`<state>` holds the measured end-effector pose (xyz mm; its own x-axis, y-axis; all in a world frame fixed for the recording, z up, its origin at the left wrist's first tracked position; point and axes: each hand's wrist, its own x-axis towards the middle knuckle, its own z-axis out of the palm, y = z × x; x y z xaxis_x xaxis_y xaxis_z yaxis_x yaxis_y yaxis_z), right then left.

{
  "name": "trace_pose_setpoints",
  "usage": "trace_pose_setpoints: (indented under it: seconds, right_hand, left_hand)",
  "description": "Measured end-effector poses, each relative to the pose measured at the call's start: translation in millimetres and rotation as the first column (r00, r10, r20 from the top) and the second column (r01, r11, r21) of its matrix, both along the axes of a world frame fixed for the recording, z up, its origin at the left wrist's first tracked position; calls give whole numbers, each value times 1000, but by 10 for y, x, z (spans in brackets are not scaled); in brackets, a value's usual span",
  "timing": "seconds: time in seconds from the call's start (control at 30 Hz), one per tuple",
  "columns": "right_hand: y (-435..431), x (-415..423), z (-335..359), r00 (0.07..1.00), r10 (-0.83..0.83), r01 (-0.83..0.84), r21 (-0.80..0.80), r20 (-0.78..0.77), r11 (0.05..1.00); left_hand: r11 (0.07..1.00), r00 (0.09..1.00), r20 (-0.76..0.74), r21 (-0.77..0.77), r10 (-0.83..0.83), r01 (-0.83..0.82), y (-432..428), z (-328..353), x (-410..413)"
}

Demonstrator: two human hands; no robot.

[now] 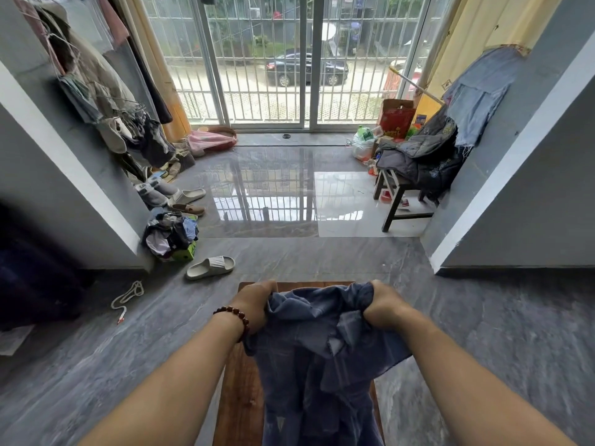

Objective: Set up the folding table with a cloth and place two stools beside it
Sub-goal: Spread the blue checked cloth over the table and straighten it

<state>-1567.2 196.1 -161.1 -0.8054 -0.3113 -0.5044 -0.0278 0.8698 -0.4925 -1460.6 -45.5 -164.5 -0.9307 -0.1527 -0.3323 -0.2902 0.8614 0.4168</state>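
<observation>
A brown wooden folding table [240, 391] stands right in front of me at the bottom centre, mostly covered. Above it hangs a crumpled blue cloth [317, 352], bunched and draping down over the tabletop. My left hand [254, 305], with a bead bracelet on the wrist, grips the cloth's upper left edge. My right hand [383, 305] grips its upper right edge. A dark wooden stool [394, 201] stands at the back right, piled with dark clothes. No second stool is in view.
A grey slipper [211, 268] lies on the floor ahead left of the table. A pile of clothes on a green box [172, 235] and several shoes line the left wall. Bags and a red box [394, 119] sit by the barred glass doors. A white cord [127, 297] lies left.
</observation>
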Motion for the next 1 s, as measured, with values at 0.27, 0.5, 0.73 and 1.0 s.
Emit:
trace_pose_setpoints:
  seconds: [0.27,0.5,0.73,1.0]
  right_hand:
    - [-156,-218,135,993,5,-6,-7,-120,1000]
    - [-333,-368,344,883,-205,104,-251,-423,962]
    - [-438,-480,800,655,-374,2,-493,-657,870]
    - [-431,-427,972,613,-431,-18,-558,-662,830]
  left_hand:
    - [997,1000,26,-73,10,-8,-54,161,-360]
    - [952,962,-271,-285,28,-108,-116,530,-648]
    - [923,819,-572,-337,-42,-187,-216,1038,-803]
    - [918,720,-691,-324,-66,-227,-257,1215,-746]
